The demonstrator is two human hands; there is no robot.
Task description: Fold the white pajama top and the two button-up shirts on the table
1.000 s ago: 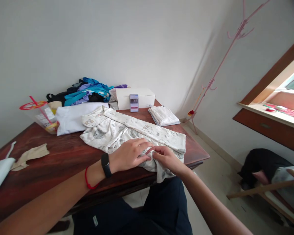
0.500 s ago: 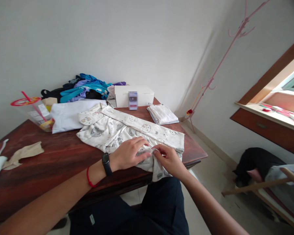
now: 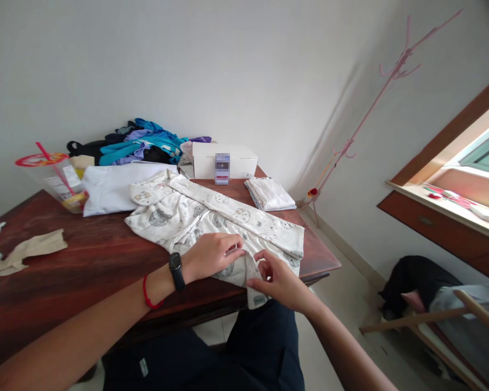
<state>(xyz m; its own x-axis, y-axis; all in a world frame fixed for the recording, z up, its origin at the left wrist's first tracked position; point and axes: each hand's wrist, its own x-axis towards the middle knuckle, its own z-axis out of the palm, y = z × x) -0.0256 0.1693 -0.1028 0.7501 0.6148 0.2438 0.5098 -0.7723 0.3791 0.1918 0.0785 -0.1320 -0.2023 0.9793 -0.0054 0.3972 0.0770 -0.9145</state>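
Note:
A white pajama top (image 3: 212, 214) printed with grey cartoon cats lies spread on the table. One long sleeve runs diagonally across it, and its near edge hangs over the table's front. My left hand (image 3: 212, 255), with a black watch and red cord at the wrist, pinches a raised edge of the cloth between thumb and fingers. Just right of it, my right hand (image 3: 283, 279) has thumb and forefinger apart beside a narrow folded strip of the same cloth, the thumb touching it. Its other fingers are curled and partly hidden.
On the dark wooden table (image 3: 85, 266) are a folded white garment (image 3: 271, 194), a white box (image 3: 240, 160), a white pouch (image 3: 110, 187), a plastic cup (image 3: 59, 182) with a straw, and a beige scrap (image 3: 35, 250). Heaped clothes (image 3: 146, 144) lie behind. A pink coat rack (image 3: 364, 117) stands right.
My right hand has loosened its pinch, its thumb and forefinger spreading apart. My left fingers have closed on the cloth edge. The view has shifted slightly.

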